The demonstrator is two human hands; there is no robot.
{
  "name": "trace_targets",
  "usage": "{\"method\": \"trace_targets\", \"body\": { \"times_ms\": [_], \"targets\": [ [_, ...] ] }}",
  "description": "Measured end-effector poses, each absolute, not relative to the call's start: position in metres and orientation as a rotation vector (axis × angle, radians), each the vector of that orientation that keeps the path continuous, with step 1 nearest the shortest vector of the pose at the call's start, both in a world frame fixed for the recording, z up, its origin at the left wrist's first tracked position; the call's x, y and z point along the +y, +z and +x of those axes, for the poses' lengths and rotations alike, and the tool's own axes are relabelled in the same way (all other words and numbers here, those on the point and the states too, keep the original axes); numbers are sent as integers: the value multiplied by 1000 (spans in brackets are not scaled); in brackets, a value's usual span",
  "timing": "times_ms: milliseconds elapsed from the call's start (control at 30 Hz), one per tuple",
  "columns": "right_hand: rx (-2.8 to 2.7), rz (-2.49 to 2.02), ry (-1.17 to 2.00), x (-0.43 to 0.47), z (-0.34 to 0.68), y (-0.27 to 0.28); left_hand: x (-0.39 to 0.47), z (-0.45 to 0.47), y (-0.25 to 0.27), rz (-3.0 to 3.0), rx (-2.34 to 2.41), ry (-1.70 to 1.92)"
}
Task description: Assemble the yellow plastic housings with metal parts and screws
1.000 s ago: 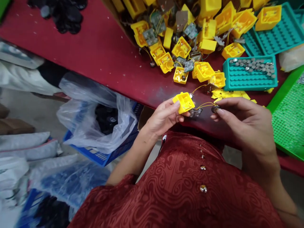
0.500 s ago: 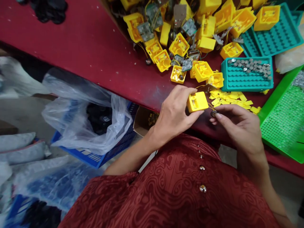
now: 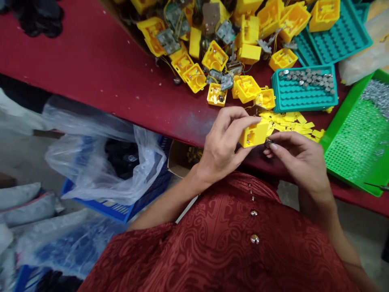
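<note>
Left hand (image 3: 223, 146): pinching the yellow box (image 3: 257, 133), thumb at its lower edge, fingers over the top; a loosened grip could drop it.
Yellow box: held tilted near the front edge of the red table (image 3: 91, 73), a recess showing — anything unfastened inside could slide out.
Right hand (image 3: 299, 158): thumb and fingertips pinching a dark round part (image 3: 268, 143) just beside the box; whether the two touch, I cannot tell.
Dark round part: small and mostly covered by fingers, so it could slip — and if wired to the box, a sharp pull could strain the joint.
Flat yellow pieces (image 3: 299, 126): scattered close behind the right hand; a careless knuckle could push them about.
</note>
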State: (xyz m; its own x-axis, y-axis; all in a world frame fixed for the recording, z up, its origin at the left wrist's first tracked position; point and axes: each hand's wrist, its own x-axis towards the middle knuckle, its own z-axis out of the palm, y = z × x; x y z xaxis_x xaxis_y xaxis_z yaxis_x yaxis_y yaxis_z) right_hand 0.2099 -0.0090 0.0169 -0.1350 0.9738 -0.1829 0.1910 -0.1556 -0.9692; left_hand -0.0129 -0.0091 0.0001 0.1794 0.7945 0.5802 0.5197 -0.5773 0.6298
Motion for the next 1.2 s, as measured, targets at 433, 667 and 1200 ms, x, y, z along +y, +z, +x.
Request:
{"method": "trace_targets", "body": {
  "times_ms": [433, 667, 1200],
  "targets": [
    [-1373, -1370, 1342, -1, 198, 19, -7, -18, -3, 2090, 1237, 1538],
    [-1389, -1312, 1462, -3, 203, 22, -3, -18, -16, 2088, 995, 1456],
    [-1181, -1256, 1438, -5, 173, 17, -20, -18, -17, 1002, 961, 1199]
  ]
}}
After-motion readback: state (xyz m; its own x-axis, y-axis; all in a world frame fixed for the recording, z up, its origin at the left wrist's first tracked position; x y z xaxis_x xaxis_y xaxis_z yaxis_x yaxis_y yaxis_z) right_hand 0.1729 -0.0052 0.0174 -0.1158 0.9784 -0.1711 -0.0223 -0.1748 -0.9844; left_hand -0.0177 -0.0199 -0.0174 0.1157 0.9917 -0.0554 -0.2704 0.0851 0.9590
